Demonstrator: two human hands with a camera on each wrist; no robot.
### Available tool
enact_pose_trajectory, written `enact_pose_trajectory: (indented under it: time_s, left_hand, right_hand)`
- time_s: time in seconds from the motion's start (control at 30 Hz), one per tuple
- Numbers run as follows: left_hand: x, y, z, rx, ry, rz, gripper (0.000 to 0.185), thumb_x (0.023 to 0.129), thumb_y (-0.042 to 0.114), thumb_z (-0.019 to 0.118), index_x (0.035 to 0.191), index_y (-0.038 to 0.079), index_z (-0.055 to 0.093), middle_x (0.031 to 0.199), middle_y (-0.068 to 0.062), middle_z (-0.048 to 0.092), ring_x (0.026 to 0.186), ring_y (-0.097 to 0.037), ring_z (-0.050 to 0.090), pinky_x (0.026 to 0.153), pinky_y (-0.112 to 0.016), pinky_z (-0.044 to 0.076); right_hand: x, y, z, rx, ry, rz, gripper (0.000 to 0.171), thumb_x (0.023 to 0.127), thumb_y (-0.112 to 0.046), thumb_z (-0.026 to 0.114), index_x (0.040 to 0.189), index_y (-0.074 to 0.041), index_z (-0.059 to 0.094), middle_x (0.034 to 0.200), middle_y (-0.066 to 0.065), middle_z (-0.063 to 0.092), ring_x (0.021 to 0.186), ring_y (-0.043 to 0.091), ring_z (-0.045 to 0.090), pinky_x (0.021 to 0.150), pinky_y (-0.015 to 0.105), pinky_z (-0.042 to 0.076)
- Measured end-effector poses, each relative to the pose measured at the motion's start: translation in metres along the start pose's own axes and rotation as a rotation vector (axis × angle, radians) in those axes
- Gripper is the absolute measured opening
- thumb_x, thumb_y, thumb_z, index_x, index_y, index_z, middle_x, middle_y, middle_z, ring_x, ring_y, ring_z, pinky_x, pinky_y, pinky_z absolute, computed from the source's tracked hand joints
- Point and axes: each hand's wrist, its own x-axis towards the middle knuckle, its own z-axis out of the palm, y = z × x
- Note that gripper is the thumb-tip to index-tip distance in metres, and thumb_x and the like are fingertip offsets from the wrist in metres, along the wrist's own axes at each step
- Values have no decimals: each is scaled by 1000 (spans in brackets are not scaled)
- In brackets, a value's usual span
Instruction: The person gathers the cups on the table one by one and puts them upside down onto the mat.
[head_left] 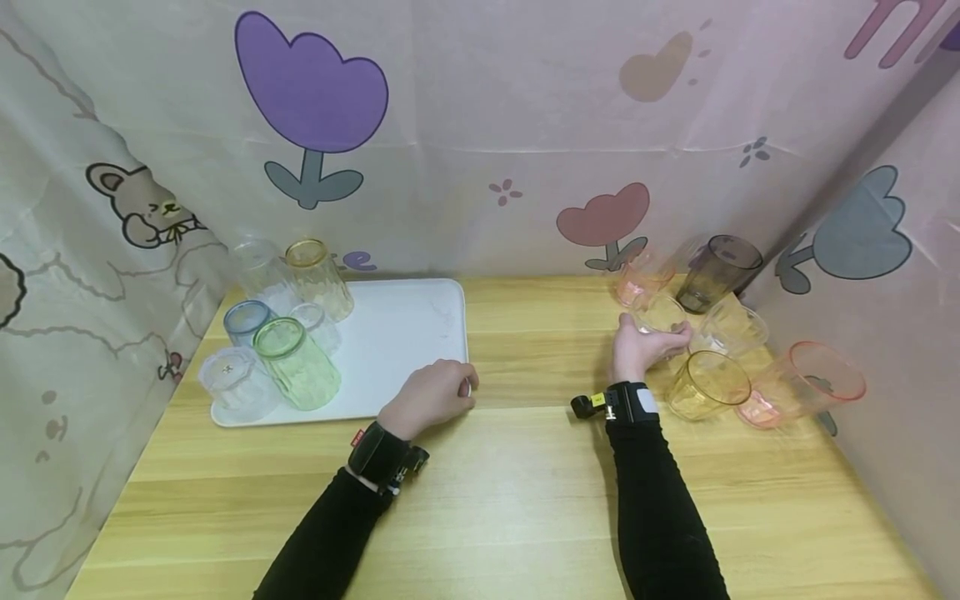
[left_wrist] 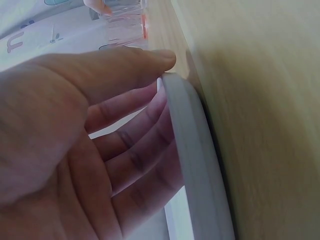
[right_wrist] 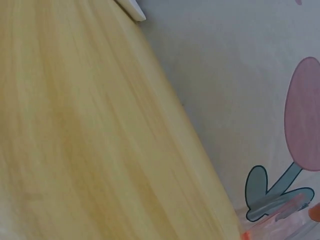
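A white tray (head_left: 408, 321) lies on the table's left half, several glasses on its left side. At its front right corner my left hand (head_left: 429, 394) holds the edge. In the left wrist view the thumb lies over the tray's corner (left_wrist: 187, 130), and the bent fingers reach behind the rim, which hides their tips. On the right, my right hand (head_left: 643, 343) grips a small clear glass (head_left: 660, 312), thumb on its left and fingers on its right. Close beside that hand stand a yellow glass (head_left: 708, 387) and a clear faceted glass (head_left: 729, 327).
A dark grey glass (head_left: 718, 273), a small pink glass (head_left: 642, 278) and a tall pink glass (head_left: 802, 386) stand around the right hand. On the tray are a green glass (head_left: 298, 367), a blue glass (head_left: 247, 321) and an amber-rimmed glass (head_left: 318, 279). A patterned curtain (head_left: 465, 100) borders the wooden table.
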Motion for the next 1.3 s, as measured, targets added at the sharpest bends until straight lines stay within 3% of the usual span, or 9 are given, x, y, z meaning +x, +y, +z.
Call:
enact_pose_trajectory:
  time_s: [0.13,0.37,0.5,0.6,0.7,0.9,1.0,1.2,1.3]
  left_hand:
    - [-1,-1,0,-9,-4,-5,21,91,18,78,111,12,75,83,9,64,77,-9,58,68,-29,51]
    - [-1,-1,-1,-4,3,-6,22,91,19,78,111,13,75,84,9,64,78,-9,58,69,-30,52]
    - [-1,-1,-2,2,23,-2,23,91,19,78,113,13,75,86,9,65,78,-9,59,69,-31,52]
    - [-1,-2,-2,3,44,3,24,90,17,78,114,13,75,89,8,66,79,-9,59,70,-31,53]
    - [-2,-2,-3,6,73,8,27,90,15,76,117,12,74,94,6,67,82,-10,60,70,-32,53]
    - [-1,-2,-6,-4,176,24,35,93,19,72,127,9,69,108,-1,66,90,-14,63,70,-32,54]
    - [0,-2,-8,-22,253,43,45,95,24,74,135,6,63,120,-5,63,97,-17,63,70,-32,56]
    - [2,-3,-10,-51,428,92,61,94,24,77,143,2,49,134,-14,56,113,-26,61,79,-39,60]
    - [3,-4,-10,-74,488,110,66,93,24,77,145,0,45,138,-18,52,116,-29,59,81,-41,60]
  right_hand:
    - [-2,-1,1,5,-6,-16,100,88,-6,79,161,-17,13,165,0,16,148,5,15,120,15,13]
    - [-14,-11,9,109,-83,-29,94,90,-12,80,158,-11,15,145,1,24,136,13,28,113,21,35]
    - [-25,-17,14,180,-147,-4,93,89,-17,82,155,-9,17,138,1,26,131,12,32,110,19,36]
    - [-32,-22,18,217,-210,20,91,89,-22,82,154,-10,19,144,3,27,136,13,33,112,20,36]
    - [-41,-24,21,216,-266,19,80,91,-27,81,147,-9,27,141,4,32,133,15,37,109,22,38]
    - [-59,-20,30,165,-379,-14,55,94,-35,77,119,-12,34,116,0,33,114,15,41,98,26,39]
    - [-70,-20,33,152,-461,-10,56,96,-36,74,124,-8,34,116,2,35,113,16,44,97,27,40]
    - [-89,-21,37,73,-617,9,82,99,-43,69,153,3,26,141,15,40,115,21,53,104,32,47]
    - [-98,-22,40,64,-697,15,76,102,-41,65,151,5,31,141,19,44,107,23,58,102,35,52]
